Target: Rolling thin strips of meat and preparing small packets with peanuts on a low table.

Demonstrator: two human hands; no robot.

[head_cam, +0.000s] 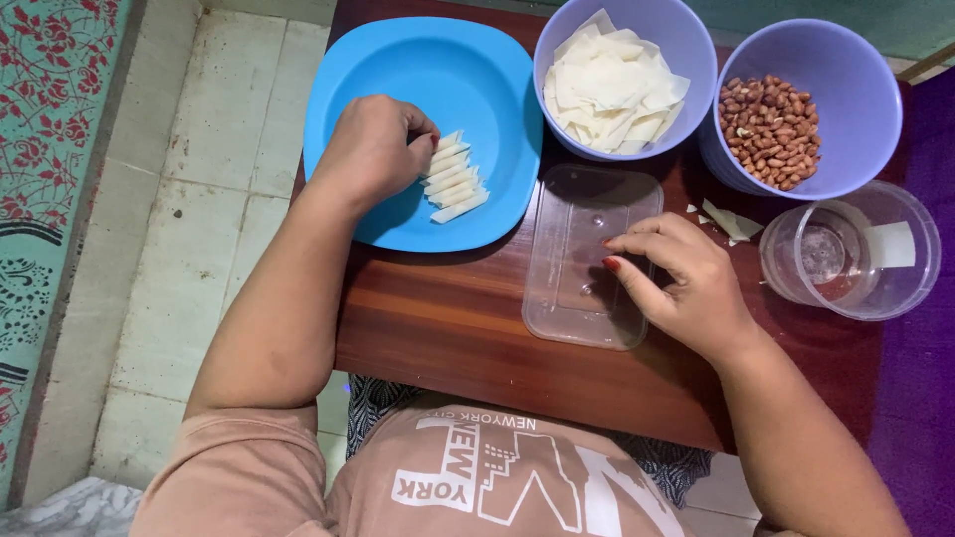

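My left hand [370, 151] rests on the blue plate [468, 70], fingers curled at the top of a row of several small white rolled wrappers [453, 182]; whether it pinches one I cannot tell. My right hand [676, 283] lies on a clear flat plastic lid [577, 219] on the brown wooden table [448, 328], fingertips pressed together near its middle. Nothing is visible between those fingers.
A lilac bowl of white wrapper sheets [612, 85] and a lilac bowl of peanuts [771, 129] stand at the back. A clear round tub [856, 249] with a little water sits at the right. A wrapper scrap [731, 221] lies beside it. Tiled floor lies to the left.
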